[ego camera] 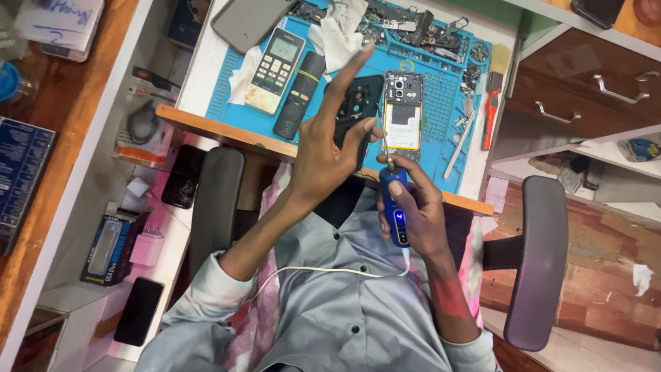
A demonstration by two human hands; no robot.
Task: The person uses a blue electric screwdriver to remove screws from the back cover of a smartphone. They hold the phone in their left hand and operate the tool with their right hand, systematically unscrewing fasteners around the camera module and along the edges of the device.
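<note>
My left hand (329,148) grips a black phone back cover (363,96) with a camera cut-out, holding it over the blue work mat (237,83) with the index finger stretched out. My right hand (416,213) is wrapped around a blue electric screwdriver (394,203) with a lit indicator and a white cable (323,270) trailing from its end. The bit points at the lower left edge of an opened phone (403,114) lying on the mat, its battery and circuit board exposed.
On the mat lie a white remote (275,69), a black remote (299,96), a grey phone cover (244,21), cloths (341,34), circuit parts (413,27), tweezers (458,145) and a red-handled tool (489,114). Drawers (585,83) stand right, chair armrests (217,200) flank me, phones and boxes sit left.
</note>
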